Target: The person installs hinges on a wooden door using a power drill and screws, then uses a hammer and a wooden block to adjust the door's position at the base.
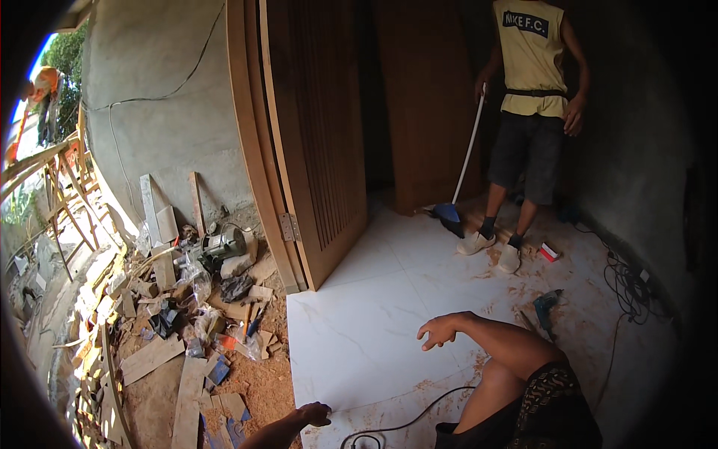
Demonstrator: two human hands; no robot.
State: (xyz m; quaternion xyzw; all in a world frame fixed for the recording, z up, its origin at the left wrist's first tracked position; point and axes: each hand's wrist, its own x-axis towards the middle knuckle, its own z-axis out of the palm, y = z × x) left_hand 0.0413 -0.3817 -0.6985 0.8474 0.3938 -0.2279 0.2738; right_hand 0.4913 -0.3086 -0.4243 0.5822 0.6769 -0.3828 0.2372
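Note:
Low over the edge of the white tiled floor [359, 329], my left hand [315, 414] is in shadow with its fingers curled in; whatever they hold, if anything, is hidden. My right hand [441, 331] hangs above the tiles in front of my bent knee, fingers loosely bent and apart, with nothing seen in it. A black cable [419, 414] runs over the floor between my left hand and my leg. Beyond my right forearm, a teal power drill [548, 308] lies on the dusty tiles.
A person [531, 97] stands ahead holding a broom [470, 146]. The wooden door [321, 135] stands open. Left of the sill lie scrap boards [153, 359], rubble and a motor-like machine [223, 245]. A small red-and-white box [550, 252] and coiled cables [632, 284] lie right.

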